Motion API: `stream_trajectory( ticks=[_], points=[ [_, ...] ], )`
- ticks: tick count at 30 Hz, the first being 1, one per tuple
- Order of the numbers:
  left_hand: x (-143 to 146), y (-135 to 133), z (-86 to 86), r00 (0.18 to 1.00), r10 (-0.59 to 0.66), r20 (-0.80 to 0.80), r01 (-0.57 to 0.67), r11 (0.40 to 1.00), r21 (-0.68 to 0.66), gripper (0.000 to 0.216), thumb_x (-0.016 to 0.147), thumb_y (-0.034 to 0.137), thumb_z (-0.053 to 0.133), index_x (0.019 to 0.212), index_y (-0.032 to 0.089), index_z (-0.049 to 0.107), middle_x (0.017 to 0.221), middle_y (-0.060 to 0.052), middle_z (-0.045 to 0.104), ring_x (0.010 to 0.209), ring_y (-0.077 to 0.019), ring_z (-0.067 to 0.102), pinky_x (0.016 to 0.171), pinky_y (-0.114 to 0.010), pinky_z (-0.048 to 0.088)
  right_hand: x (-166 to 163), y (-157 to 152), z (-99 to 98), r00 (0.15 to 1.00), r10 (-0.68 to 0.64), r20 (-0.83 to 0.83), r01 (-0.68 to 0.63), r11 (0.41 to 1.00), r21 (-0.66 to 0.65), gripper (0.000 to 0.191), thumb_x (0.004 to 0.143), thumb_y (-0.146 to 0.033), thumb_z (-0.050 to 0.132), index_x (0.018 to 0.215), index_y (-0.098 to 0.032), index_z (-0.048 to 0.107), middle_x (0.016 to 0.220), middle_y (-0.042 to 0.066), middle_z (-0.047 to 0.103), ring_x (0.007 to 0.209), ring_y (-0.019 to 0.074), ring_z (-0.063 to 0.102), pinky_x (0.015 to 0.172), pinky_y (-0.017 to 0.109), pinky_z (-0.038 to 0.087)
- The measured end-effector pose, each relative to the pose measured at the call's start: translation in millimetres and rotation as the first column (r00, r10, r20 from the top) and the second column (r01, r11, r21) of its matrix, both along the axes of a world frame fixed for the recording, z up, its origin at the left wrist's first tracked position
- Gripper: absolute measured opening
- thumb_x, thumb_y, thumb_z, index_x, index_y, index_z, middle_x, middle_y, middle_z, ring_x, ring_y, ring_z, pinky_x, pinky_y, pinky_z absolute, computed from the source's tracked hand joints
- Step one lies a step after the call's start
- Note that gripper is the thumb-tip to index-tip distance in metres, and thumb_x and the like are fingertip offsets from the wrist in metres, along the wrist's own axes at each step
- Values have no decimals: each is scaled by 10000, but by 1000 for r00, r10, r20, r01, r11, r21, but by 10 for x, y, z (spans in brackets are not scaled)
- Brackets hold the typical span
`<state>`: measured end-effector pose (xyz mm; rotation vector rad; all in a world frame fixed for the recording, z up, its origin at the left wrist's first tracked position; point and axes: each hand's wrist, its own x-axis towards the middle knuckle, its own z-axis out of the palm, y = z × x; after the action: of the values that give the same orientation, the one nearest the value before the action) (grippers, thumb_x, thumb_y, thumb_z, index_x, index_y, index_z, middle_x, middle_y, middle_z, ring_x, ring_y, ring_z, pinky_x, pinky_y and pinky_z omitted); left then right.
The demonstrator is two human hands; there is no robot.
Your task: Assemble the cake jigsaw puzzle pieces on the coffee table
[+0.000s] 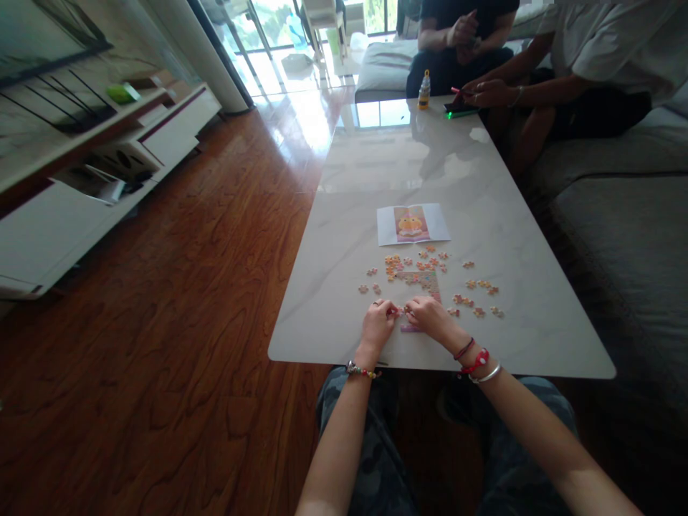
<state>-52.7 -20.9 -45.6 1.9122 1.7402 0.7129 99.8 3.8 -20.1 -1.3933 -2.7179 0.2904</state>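
My left hand (378, 322) and my right hand (427, 315) rest close together on the white marble table (333, 315), near its front edge. Both have their fingers curled in a pinch around small puzzle pieces (398, 312) between them. Just beyond the hands lies a partly joined strip of jigsaw (422, 281), with several loose pink and orange pieces (473, 290) scattered around it. Farther out lies a white sheet with the reference picture (412, 223).
Two other people sit at the far end by a grey sofa (634, 236); one hand (491, 93) rests near a phone (459, 109). A small yellow-capped bottle (424, 91) stands there. A white TV cabinet (97, 179) lines the left wall across the wooden floor.
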Motion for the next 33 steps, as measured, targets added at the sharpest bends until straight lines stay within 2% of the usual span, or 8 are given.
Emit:
stream_trajectory(
  ticks=[4, 8, 11, 15, 21, 33],
  points=[
    [7, 10, 9, 1000, 10, 9, -9, 1000, -22, 84, 729, 210, 563, 649, 185, 555, 704, -8, 566, 660, -108, 510, 637, -231, 390, 139, 64, 42, 992, -51, -116, 49, 999, -18, 79, 756, -154, 527, 721, -131, 593, 723, 85, 608, 679, 167, 563, 619, 255, 404],
    [-1, 17, 8, 997, 56, 61, -53, 997, -52, 97, 707, 243, 597, 641, 182, 561, 687, 2, 572, 635, -100, 507, 623, -225, 388, 179, 70, 46, 962, 79, -260, -85, 996, -12, 79, 767, -175, 539, 775, -149, 613, 765, 65, 620, 709, 144, 569, 646, 236, 416],
    [-22, 20, -7, 991, 85, 99, -80, 995, -52, 75, 698, 228, 608, 651, 182, 572, 692, 8, 583, 646, -97, 516, 630, -218, 392, 110, 43, 2, 960, 136, -244, -147, 989, -26, 95, 781, -160, 522, 781, -150, 617, 768, 64, 625, 690, 138, 571, 626, 232, 414],
    [-60, 21, -28, 992, 49, 119, -44, 998, -45, 22, 711, 199, 589, 692, 190, 595, 722, 6, 599, 668, -97, 525, 645, -216, 400, 35, 30, -31, 964, 163, -211, -171, 985, -21, 118, 797, -161, 507, 872, -144, 597, 792, 69, 629, 721, 146, 577, 631, 235, 410],
    [-84, 11, -29, 995, 22, 100, -19, 999, -29, 74, 744, 185, 539, 715, 198, 606, 739, -1, 608, 682, -102, 533, 669, -228, 409, 12, 39, -3, 978, 182, -103, -182, 983, 9, 113, 814, -180, 488, 759, -129, 572, 736, 76, 614, 678, 163, 566, 605, 257, 393],
    [-70, 10, -2, 995, 43, 88, -41, 999, -32, 87, 740, 210, 541, 677, 189, 597, 699, 1, 594, 650, -99, 523, 648, -226, 403, 27, 10, -114, 981, 158, -115, -155, 987, 37, 43, 805, -188, 509, 786, -155, 489, 692, 44, 590, 681, 162, 554, 619, 259, 366]
  ],
)
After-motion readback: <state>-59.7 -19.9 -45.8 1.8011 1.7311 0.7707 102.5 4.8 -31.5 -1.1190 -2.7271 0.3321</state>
